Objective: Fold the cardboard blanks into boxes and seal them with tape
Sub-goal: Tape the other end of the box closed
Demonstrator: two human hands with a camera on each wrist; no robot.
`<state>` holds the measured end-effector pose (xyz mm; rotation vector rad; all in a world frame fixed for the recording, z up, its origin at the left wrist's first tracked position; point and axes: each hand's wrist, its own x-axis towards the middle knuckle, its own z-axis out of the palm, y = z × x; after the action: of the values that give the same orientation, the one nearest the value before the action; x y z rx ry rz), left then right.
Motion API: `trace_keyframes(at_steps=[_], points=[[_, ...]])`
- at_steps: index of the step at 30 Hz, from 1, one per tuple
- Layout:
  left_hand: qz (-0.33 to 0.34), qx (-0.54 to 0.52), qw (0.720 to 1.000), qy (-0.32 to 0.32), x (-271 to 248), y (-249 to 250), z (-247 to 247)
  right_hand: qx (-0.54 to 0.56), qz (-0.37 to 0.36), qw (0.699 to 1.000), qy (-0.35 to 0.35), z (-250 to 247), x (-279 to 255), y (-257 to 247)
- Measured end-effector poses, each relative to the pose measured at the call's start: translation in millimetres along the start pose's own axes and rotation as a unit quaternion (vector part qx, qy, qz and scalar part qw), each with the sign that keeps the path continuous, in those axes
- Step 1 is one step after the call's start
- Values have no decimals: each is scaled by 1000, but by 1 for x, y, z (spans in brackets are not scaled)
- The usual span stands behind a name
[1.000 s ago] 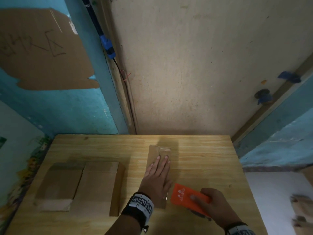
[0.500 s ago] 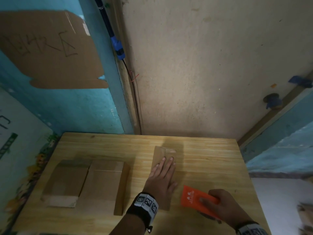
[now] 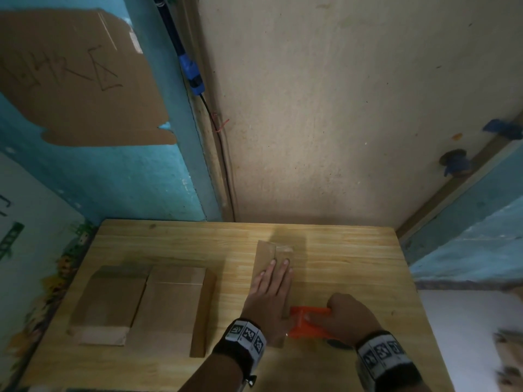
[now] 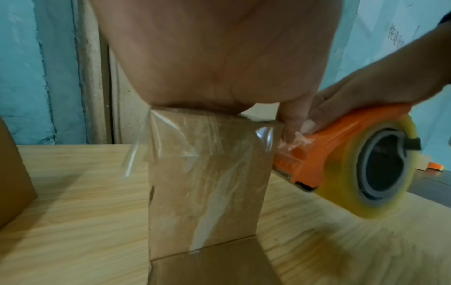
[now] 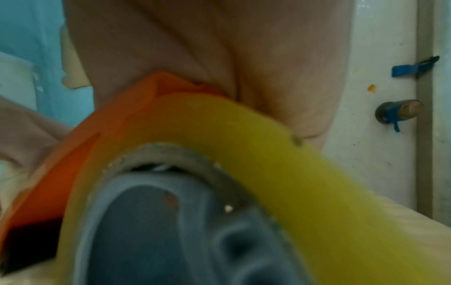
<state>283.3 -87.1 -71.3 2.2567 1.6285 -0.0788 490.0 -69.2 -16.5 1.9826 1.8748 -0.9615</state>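
Note:
A narrow brown cardboard box (image 3: 267, 254) (image 4: 207, 196) stands on the wooden table (image 3: 339, 264), with clear tape over its top and near end. My left hand (image 3: 271, 290) (image 4: 219, 57) lies flat on top of it, fingers straight, pressing it down. My right hand (image 3: 348, 318) (image 4: 366, 90) grips an orange tape dispenser (image 3: 308, 322) (image 4: 341, 138) (image 5: 73, 154) holding a yellowish tape roll (image 4: 380, 173) (image 5: 244, 144). The dispenser's front touches the box's near right corner. A loose tape edge (image 4: 131, 162) sticks out at the box's left.
Two larger folded cardboard boxes (image 3: 172, 304) (image 3: 110, 301) lie side by side on the table's left part. A wall stands right behind the table's far edge. More cardboard (image 3: 509, 355) lies low at the right, off the table.
My right hand has brought the tape dispenser left and lower, from apart beside the box to against its near right corner. My left hand stays flat on the box.

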Motion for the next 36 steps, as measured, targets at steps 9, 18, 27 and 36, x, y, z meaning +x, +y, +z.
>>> trace_keyframes(at_steps=[9,18,27,36], points=[[5,2,999,38,1,0,4,-182,-55,971,143,-6,-16,-44],[-2,14,999,29,3,-1,2,-92,17,988,122,-1,-11,-50],[-7,52,998,-29,3,-2,-6,-27,123,991,48,10,4,-56],[13,30,999,8,2,-9,3,-41,109,988,101,55,-13,-28]])
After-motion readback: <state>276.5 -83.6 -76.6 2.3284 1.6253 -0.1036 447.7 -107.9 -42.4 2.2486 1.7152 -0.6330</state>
